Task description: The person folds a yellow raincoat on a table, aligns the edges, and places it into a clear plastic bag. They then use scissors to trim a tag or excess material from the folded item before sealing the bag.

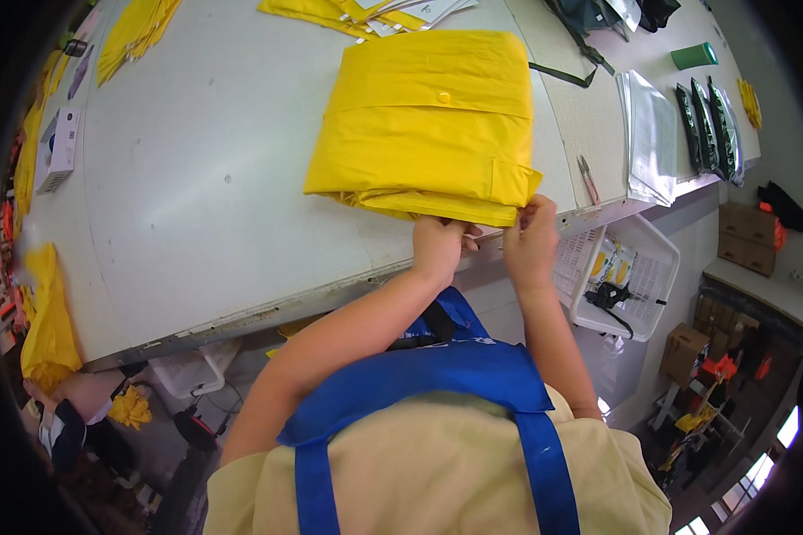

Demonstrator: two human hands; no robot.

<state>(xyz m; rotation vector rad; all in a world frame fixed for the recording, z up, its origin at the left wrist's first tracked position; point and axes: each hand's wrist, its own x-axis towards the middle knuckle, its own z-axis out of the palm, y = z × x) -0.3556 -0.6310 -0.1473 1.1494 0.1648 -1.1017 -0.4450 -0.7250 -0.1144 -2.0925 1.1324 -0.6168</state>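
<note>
- The left hand (437, 245) and right hand (531, 241) each pinched the near hem of the folded yellow garment (424, 120).
- The garment lay just beyond them, at the worktop (196, 196) edge.
- Bare worktop spread leftward; pink scissors (588, 179) lay right.

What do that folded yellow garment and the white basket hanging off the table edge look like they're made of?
The folded yellow garment looks like thin coated fabric or plastic sheeting, rainwear-like: smooth, faintly glossy, with crisp creases and a matching snap button. Both the left hand and the right hand pinch its near edge. The white basket looks like moulded plastic, judging by its lattice walls and even matt colour.
</note>
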